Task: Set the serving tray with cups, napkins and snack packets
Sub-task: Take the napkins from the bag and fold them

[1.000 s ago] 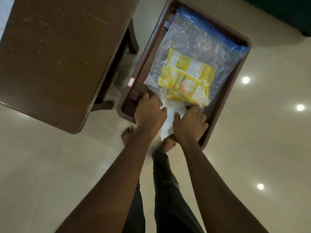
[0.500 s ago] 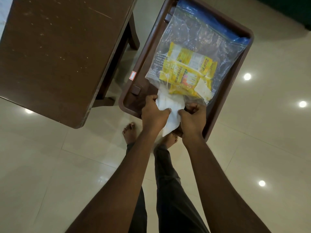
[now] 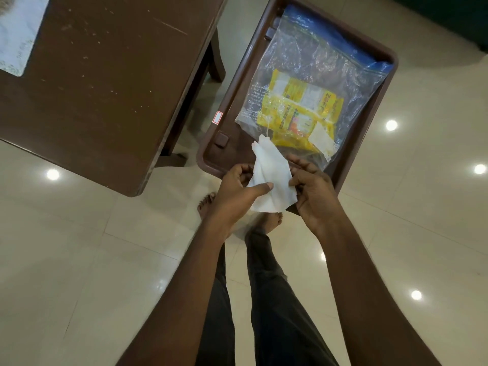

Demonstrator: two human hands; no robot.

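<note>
So the white napkin (image 3: 272, 178) is sitting up off the tray right now, pinched between both hands over the tray's near edge. The left hand (image 3: 237, 188) is clamping it with the thumb pressing across the front, and the right hand (image 3: 313, 192) is gripping the opposite side with its fingertips. The hands are close together, with just the crumpled napkin between them, and its top corner is poking up toward the bag.

The brown serving tray (image 3: 232, 107) is lying behind the hands, and the only thing riding in it is a clear zip bag (image 3: 317, 64) with a blue seal strip along the tray's far edge. Inside the bag, yellow snack packets (image 3: 298, 109) are bunching up at the end nearest the hands. There's print on them, but I can't really read it through the crinkly plastic. Can't tell what the tray is resting on either, since the hands are covering its near corner and its far end is getting cut off by the frame.

A dark wooden table (image 3: 105, 83) is standing just beside the tray's left edge, and the person's bare feet are showing on the glossy tile floor (image 3: 79, 247) below.
</note>
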